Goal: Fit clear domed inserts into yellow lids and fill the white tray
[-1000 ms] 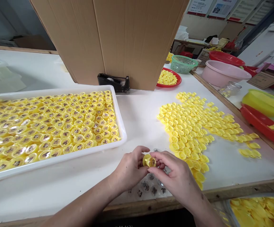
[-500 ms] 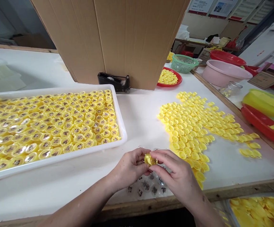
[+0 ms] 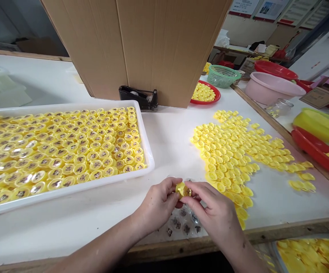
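Observation:
A small round yellow plastic piece (image 3: 180, 189) is pinched between my two hands, above the table's front edge. My left hand (image 3: 162, 199) grips its left side with thumb and fingers. On its right side, my right hand (image 3: 207, 201) holds a clear disc with a dark printed picture (image 3: 188, 192) against it; whether the two are joined I cannot tell. Beneath my hands lie several loose clear discs with dark pictures (image 3: 177, 223), partly covered. To the right spreads a heap of plain yellow round pieces (image 3: 224, 151).
A white tray (image 3: 150, 161) on the left holds many yellow pieces with pictures. A black tape dispenser (image 3: 138, 99) stands before a tall cardboard box (image 3: 141, 45). Farther right are a red plate (image 3: 218, 94), a green basket (image 3: 223, 76) and a pink basin (image 3: 272, 88).
The yellow piece has turned slightly in my fingers, and the printed disc shows more at its right side. Both hands keep their grip; the whole view has shifted a little.

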### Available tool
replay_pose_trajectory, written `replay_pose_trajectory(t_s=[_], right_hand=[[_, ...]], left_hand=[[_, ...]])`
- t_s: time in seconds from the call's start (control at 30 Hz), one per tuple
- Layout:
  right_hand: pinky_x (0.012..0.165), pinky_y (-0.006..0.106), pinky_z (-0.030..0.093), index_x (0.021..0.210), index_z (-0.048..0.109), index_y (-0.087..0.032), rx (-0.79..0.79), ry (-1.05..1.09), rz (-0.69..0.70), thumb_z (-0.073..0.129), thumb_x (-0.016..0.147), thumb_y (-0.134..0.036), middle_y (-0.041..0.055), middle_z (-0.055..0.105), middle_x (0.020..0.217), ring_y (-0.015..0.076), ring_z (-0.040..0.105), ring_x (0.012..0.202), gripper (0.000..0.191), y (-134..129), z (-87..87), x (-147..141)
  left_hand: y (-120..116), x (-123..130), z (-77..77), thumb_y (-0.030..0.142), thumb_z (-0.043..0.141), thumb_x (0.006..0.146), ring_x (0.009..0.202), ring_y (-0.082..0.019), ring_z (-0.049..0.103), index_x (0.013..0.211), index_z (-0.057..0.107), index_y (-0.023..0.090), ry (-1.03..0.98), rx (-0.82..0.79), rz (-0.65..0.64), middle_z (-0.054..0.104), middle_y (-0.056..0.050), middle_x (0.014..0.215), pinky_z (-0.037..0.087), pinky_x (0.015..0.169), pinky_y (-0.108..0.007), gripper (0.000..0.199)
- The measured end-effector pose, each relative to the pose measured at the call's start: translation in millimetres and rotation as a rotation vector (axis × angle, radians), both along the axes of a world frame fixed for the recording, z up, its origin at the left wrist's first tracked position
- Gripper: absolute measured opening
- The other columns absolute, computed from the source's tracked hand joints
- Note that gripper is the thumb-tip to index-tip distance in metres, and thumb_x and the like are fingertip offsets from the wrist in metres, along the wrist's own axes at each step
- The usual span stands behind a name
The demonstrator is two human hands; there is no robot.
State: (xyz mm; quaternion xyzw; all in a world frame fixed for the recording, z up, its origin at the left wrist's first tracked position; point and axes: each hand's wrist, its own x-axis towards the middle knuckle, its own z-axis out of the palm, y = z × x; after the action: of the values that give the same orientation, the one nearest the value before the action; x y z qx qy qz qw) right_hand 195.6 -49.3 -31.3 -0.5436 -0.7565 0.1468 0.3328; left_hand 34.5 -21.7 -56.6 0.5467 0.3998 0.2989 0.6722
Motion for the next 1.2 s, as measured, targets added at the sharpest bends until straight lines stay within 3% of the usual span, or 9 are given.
replay_pose_trajectory(t_s=[0.13, 0.27, 0.4, 0.57, 0.73, 0.9, 1.07, 1.2], right_hand=[[0.074, 0.023, 0.05, 0.105, 0.061, -0.014, 0.057, -0.047, 0.005, 0.059, 0.084, -0.011, 0.0067, 0.065, 0.094, 0.0144, 0.062, 0.081, 0.022, -0.9, 0.0, -1.7], [0.075, 0.023, 0.05, 0.103, 0.062, -0.014, 0.086, -0.059, -0.002, 0.057, 0.084, -0.01, 0.0067, 0.066, 0.095, 0.0147, 0.063, 0.083, 0.021, -0.3, 0.7, -2.9], [0.073, 0.026, 0.052, 0.103, 0.062, -0.014, 0.101, -0.098, -0.01, 0.053, 0.085, -0.009, 0.007, 0.066, 0.091, 0.0165, 0.064, 0.082, 0.021, 1.4, -3.8, -5.7], [0.072, 0.027, 0.052, 0.106, 0.06, -0.017, 0.124, -0.086, 0.009, 0.047, 0.087, -0.009, 0.0066, 0.065, 0.09, 0.0168, 0.063, 0.081, 0.024, 0.2, -14.4, -10.8], [0.069, 0.025, 0.053, 0.111, 0.057, -0.024, -0.091, 0.166, -0.05, 0.061, 0.082, -0.025, 0.0043, 0.062, 0.097, 0.0166, 0.061, 0.081, 0.029, -1.3, -20.7, -1.9], [0.071, 0.026, 0.054, 0.102, 0.061, -0.021, -0.424, 0.456, -0.039, 0.057, 0.084, -0.037, 0.0047, 0.065, 0.09, 0.0188, 0.064, 0.081, 0.024, -0.4, -28.0, 9.9], [0.069, 0.025, 0.053, 0.093, 0.065, -0.02, -0.474, 0.603, -0.07, 0.061, 0.08, -0.038, 0.0047, 0.067, 0.085, 0.0215, 0.064, 0.082, 0.023, -3.6, -34.7, 8.9], [0.068, 0.025, 0.052, 0.087, 0.067, -0.02, -0.548, 0.672, -0.024, 0.062, 0.079, -0.041, 0.0042, 0.067, 0.079, 0.0206, 0.062, 0.077, 0.023, -4.1, -29.3, 3.4]], left_hand=[[-2.3, -1.4, 3.9, 0.026, 0.041, 0.09, 0.075, -0.017, 0.063, 0.122, 0.048, 0.016, 0.207, 0.193, 0.004, 0.066, -0.006, 0.084, 0.05, 0.071, -0.031, 0.035], [-4.4, -3.8, 10.0, 0.023, 0.037, 0.09, 0.076, -0.017, 0.061, 0.127, 0.043, 0.014, 0.231, 0.277, -0.021, 0.066, -0.006, 0.083, 0.048, 0.072, -0.031, 0.039], [-3.2, -5.6, 11.3, 0.024, 0.042, 0.088, 0.079, -0.017, 0.06, 0.123, 0.045, 0.015, 0.151, 0.203, -0.024, 0.066, -0.006, 0.088, 0.047, 0.072, -0.03, 0.036], [2.0, -0.3, 1.0, 0.036, 0.062, 0.08, 0.074, -0.015, 0.059, 0.101, 0.051, 0.014, -0.144, -0.047, 0.074, 0.062, -0.004, 0.081, 0.046, 0.066, -0.026, 0.032], [4.7, 3.8, -0.7, 0.04, 0.068, 0.074, 0.068, -0.013, 0.056, 0.095, 0.048, 0.014, -0.295, -0.139, 0.102, 0.061, -0.003, 0.076, 0.042, 0.061, -0.024, 0.039], [1.2, 5.7, -2.2, 0.038, 0.067, 0.075, 0.072, -0.013, 0.056, 0.092, 0.055, 0.014, -0.127, 0.009, 0.1, 0.062, -0.005, 0.083, 0.042, 0.064, -0.024, 0.032], [0.7, 5.2, -1.9, 0.03, 0.066, 0.075, 0.072, -0.015, 0.056, 0.09, 0.062, 0.015, 0.041, 0.134, 0.122, 0.064, -0.004, 0.081, 0.042, 0.063, -0.024, 0.022], [1.7, 2.7, 5.9, 0.02, 0.063, 0.073, 0.067, -0.013, 0.054, 0.086, 0.065, 0.014, 0.167, 0.18, 0.113, 0.065, -0.002, 0.075, 0.04, 0.059, -0.022, 0.015]])
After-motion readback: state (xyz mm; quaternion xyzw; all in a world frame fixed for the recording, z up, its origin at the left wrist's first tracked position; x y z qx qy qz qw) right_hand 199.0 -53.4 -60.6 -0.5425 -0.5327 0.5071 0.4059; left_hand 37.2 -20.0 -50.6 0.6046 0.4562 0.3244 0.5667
